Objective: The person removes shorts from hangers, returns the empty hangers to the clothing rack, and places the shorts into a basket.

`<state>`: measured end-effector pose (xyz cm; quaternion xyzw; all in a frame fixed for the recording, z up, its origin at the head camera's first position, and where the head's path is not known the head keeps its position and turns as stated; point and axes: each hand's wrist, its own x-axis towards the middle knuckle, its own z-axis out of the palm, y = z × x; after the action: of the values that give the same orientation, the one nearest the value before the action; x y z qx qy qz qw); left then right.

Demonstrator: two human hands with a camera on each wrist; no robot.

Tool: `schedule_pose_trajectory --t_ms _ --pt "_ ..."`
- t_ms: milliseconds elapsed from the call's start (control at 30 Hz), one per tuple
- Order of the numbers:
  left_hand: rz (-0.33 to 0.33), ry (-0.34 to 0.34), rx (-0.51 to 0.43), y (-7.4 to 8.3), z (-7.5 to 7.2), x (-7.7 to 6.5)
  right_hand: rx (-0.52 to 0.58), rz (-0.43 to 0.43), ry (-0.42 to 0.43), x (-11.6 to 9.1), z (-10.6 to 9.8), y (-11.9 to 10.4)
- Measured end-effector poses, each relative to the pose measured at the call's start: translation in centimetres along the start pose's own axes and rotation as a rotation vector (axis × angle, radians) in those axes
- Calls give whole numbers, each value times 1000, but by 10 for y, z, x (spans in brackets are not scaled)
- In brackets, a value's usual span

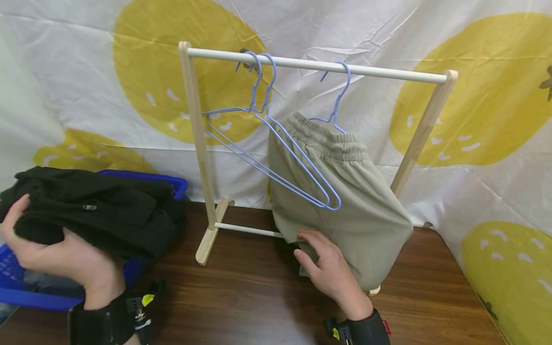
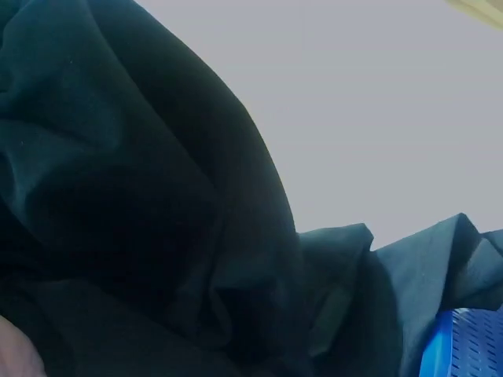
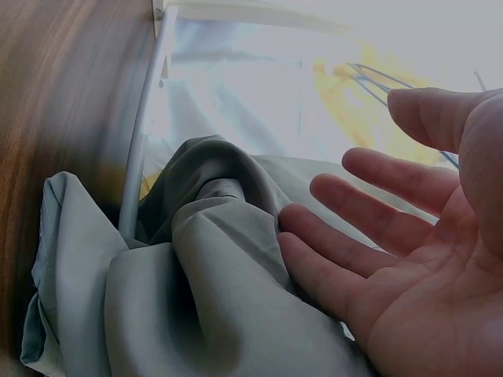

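My left hand (image 1: 64, 256) grips a folded black garment (image 1: 125, 206) with a small zip pull, thumb on top and fingers beneath, above the blue basket. In the left wrist view the dark cloth (image 2: 157, 196) fills most of the picture. My right hand (image 1: 325, 266) has its fingers extended beside the lower part of the khaki shorts (image 1: 345, 201), which hang by a blue hanger (image 1: 334, 117). The right wrist view shows the open palm (image 3: 424, 290) with fingertips at the shorts' folds (image 3: 228, 267).
Two bare blue hangers (image 1: 302, 167) hang left of the shorts on the white rail (image 1: 302, 62) of a wooden rack (image 1: 200, 143). A blue basket (image 1: 47, 298) with grey cloth inside stands on the brown table (image 1: 241, 287). A yellow-patterned white sheet (image 1: 353, 28) hangs behind.
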<state>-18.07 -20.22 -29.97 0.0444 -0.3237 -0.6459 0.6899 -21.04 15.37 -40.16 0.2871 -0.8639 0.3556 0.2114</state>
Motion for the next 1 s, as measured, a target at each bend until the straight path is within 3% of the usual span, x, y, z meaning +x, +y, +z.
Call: schedule_pose_trajectory --t_ms 167,333,533,767,1000 --pt "31 -29 109 -6 -1 -1 -3 3 -5 0 -1 1" --pt "-3 -20 188 -7 2 -3 -8 -1 -10 0 -2 1" --pt "10 -58 417 -8 2 -6 2 -2 -20 2 -2 -1" --pt "105 -156 758 -28 -13 0 16 -5 -28 3 3 -4" --pt "31 -197 878 -33 -19 1 25 -9 -21 1 4 -3"
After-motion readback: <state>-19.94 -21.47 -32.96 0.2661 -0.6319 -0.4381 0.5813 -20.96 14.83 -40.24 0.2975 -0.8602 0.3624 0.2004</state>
